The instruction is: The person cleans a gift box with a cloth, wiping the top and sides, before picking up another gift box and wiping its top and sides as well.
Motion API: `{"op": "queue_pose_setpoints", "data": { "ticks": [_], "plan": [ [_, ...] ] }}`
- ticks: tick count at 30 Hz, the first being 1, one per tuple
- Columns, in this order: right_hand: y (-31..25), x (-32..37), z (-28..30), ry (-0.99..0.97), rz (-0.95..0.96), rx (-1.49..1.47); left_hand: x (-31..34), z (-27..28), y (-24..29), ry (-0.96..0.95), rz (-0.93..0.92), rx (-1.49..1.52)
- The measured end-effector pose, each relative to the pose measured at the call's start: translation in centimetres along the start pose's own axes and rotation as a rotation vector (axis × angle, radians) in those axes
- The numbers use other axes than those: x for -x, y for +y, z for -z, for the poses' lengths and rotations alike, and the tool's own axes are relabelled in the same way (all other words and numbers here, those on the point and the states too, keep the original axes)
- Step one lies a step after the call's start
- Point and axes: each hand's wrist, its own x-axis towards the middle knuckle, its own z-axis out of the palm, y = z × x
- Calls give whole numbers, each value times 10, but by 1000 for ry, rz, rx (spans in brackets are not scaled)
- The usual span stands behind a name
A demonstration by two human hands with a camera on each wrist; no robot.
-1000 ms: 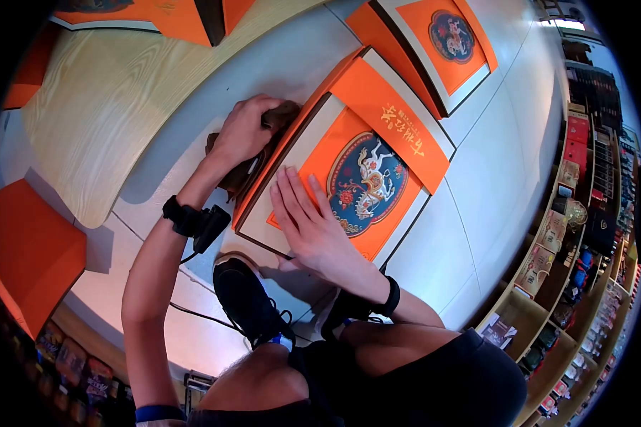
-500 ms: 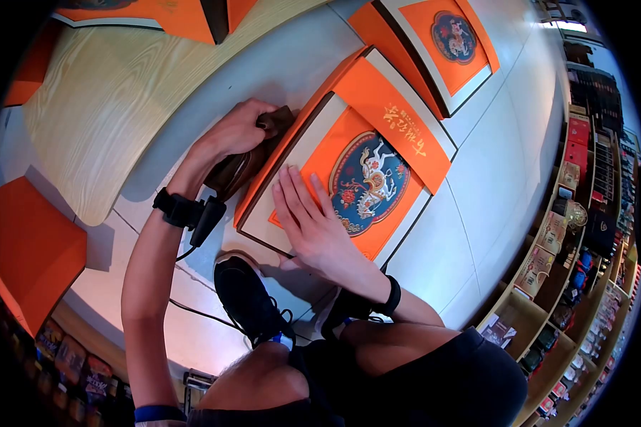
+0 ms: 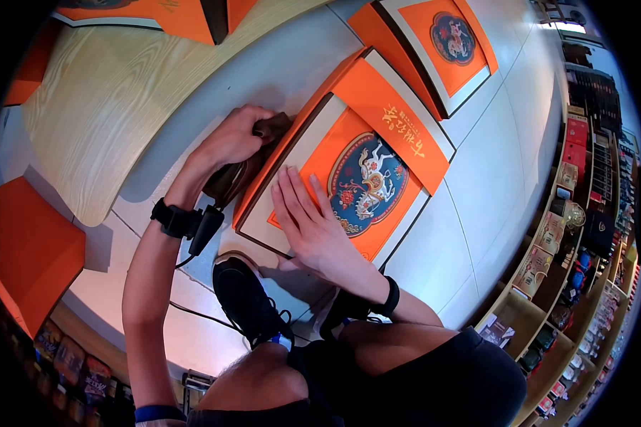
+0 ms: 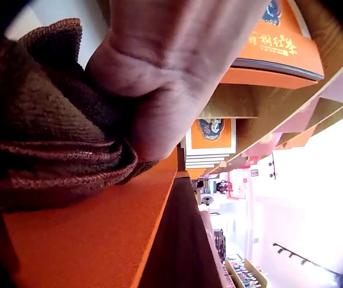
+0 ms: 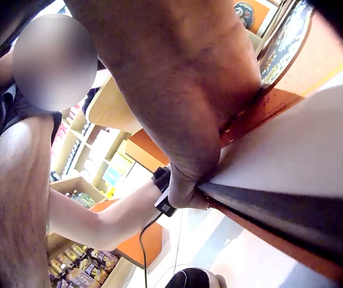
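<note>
A large orange gift box [image 3: 367, 75] with cream panels and a blue horse medallion [image 3: 369, 183] lies on the floor in front of me. My left hand [image 3: 236, 139] grips a brown cloth [image 3: 228, 183] at the box's left side. The left wrist view shows the bunched cloth [image 4: 51, 129], with its stitched hem, right against the orange side wall [image 4: 93, 234]. My right hand [image 3: 312, 226] lies on the lid with fingers straight, beside the medallion. In the right wrist view the thumb [image 5: 186, 195] of that hand reaches over the box's near edge.
Another orange box [image 3: 417, 53] stands just beyond the first. A pale wooden table [image 3: 114, 92] curves along the left, bearing an orange box [image 3: 185, 21]. An orange block-shaped box [image 3: 35, 249] is at far left. Stocked shelves [image 3: 548, 299] line the right. My shoe [image 3: 246, 295] is close to the box.
My left hand has slid a little toward me along the box's side, and the brown cloth has shifted with it. The right hand and the box stay where they were.
</note>
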Motion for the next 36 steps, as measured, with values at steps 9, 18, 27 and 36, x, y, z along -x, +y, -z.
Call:
{"op": "queue_pose_setpoints", "data": {
  "ticks": [9, 18, 27, 36],
  "plan": [
    [-1, -1, 3, 5, -14, -83, 15, 3, 12, 18, -63, -20],
    [0, 0, -3, 23, -9, -17, 16, -1, -1, 52, -177, -78],
    [-1, -1, 0, 6, -9, -9, 32, -5, 6, 91, -220, -182],
    [-1, -1, -1, 21, -22, -83, 46, -10, 29, 122, -156, -307]
  ]
}}
